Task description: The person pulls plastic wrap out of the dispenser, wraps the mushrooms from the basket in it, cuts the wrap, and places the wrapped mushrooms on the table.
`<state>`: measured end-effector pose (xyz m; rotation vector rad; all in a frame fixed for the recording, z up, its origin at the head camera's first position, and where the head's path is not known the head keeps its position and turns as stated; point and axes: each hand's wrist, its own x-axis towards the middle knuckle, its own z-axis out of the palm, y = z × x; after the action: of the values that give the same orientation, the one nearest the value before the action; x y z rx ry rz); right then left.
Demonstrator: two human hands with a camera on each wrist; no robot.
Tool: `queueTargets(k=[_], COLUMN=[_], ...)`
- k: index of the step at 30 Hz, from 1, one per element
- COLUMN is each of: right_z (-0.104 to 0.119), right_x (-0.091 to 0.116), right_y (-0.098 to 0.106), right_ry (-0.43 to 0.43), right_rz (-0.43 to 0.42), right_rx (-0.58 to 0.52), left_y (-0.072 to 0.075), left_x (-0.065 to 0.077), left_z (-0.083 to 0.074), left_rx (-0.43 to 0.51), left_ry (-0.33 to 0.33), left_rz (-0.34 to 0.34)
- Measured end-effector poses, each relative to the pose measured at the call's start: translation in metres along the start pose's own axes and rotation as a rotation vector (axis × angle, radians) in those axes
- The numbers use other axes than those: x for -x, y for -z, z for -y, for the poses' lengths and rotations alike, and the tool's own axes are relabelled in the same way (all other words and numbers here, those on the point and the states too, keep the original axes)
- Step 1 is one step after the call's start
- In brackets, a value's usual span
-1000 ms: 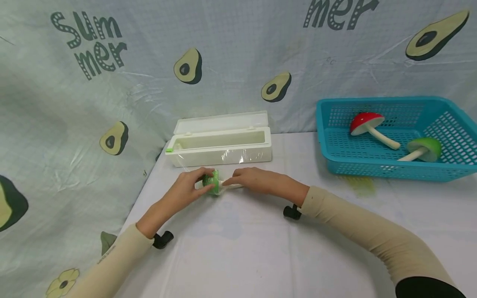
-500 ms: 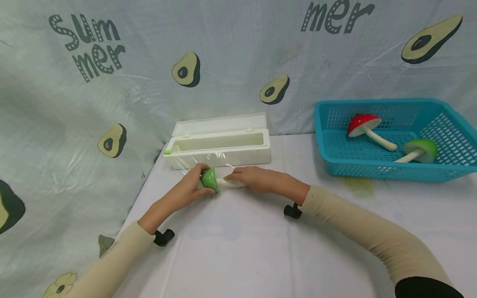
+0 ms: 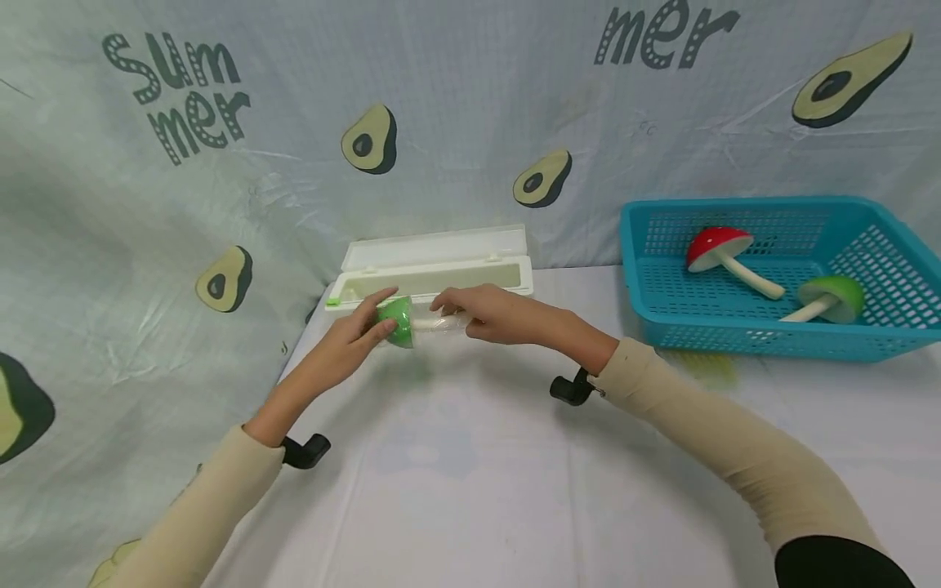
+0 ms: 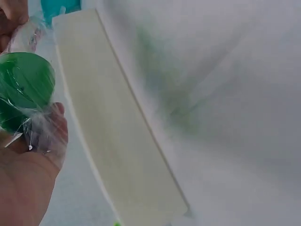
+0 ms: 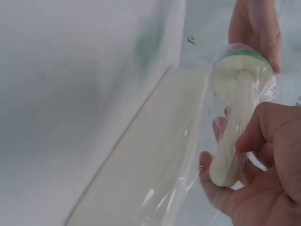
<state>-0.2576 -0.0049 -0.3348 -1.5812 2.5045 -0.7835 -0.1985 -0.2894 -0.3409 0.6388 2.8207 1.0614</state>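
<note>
A toy mushroom with a green cap [image 3: 398,322] and a white stem [image 5: 240,110] is raised off the table, lying sideways in clear cling film. My left hand [image 3: 342,345] grips the cap, thumb in front and fingers behind. With thumb and curled fingers, my right hand [image 3: 507,317] holds the stem near its end. In the right wrist view, film wraps both cap and stem and trails toward the white box. Just behind the hands stands that long white cling film box [image 3: 448,278], its lid [image 3: 435,247] raised; the hands partly hide its front.
On the right, a blue plastic basket [image 3: 742,327] holds a red-capped mushroom [image 3: 716,247] and another green-capped mushroom [image 3: 836,297]. A white cloth [image 3: 470,482] covers the table. Behind it hangs a backdrop [image 3: 456,106] printed with avocados.
Both hands have lifted the mushroom from the table toward the box. Its cap has moved up and slightly left in the head view. The film now covers the stem more closely.
</note>
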Motion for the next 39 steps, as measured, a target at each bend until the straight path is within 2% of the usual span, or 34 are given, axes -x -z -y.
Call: queueTargets(k=[5,8,10,12,17,21,24,28,30,33,36,39], right_z=[0.001,0.0,0.0,0.001,0.002,-0.001,-0.004,-0.005,-0.006,-0.009,-0.012,-0.018], right_x=[-0.008,-0.009,-0.01,-0.01,-0.012,-0.015,-0.017,-0.021,-0.023,-0.026,-0.027,-0.029], right_y=[0.015,0.02,0.023,0.026,0.033,0.039,0.042,0.046,0.049,0.052,0.056,0.059], right_ry=[0.0,-0.007,-0.006,-0.005,-0.029,-0.034,-0.02,-0.023,-0.038,-0.069,-0.099,-0.089], right_rz=[-0.009,-0.018,-0.017,-0.007,0.004,-0.001,-0.03,-0.074,-0.086,-0.098,-0.114,-0.135], right_rx=[-0.014,-0.007,-0.006,-0.003,0.007,0.012,0.014,-0.008,-0.024,-0.04,-0.057,-0.034], left_y=[0.016,0.024,0.027,0.03,0.037,0.044,0.049,0.056,0.057,0.055,0.051,0.049], left_x=[0.0,-0.001,-0.003,-0.005,-0.009,-0.013,-0.014,-0.015,-0.017,-0.025,-0.032,-0.038], left_z=[-0.005,-0.006,-0.007,-0.008,-0.009,-0.004,0.003,0.01,0.013,0.015,0.013,0.011], left_rx=[0.045,-0.023,-0.091,-0.138,-0.146,-0.091,0.008,0.185,0.261,0.293,0.286,0.303], left_ry=[-0.073,-0.12,-0.146,-0.148,-0.092,-0.119,-0.143,-0.088,-0.073,-0.087,-0.102,-0.104], left_rz=[0.078,0.101,0.087,0.067,0.051,0.047,0.062,0.082,0.07,0.019,-0.031,-0.062])
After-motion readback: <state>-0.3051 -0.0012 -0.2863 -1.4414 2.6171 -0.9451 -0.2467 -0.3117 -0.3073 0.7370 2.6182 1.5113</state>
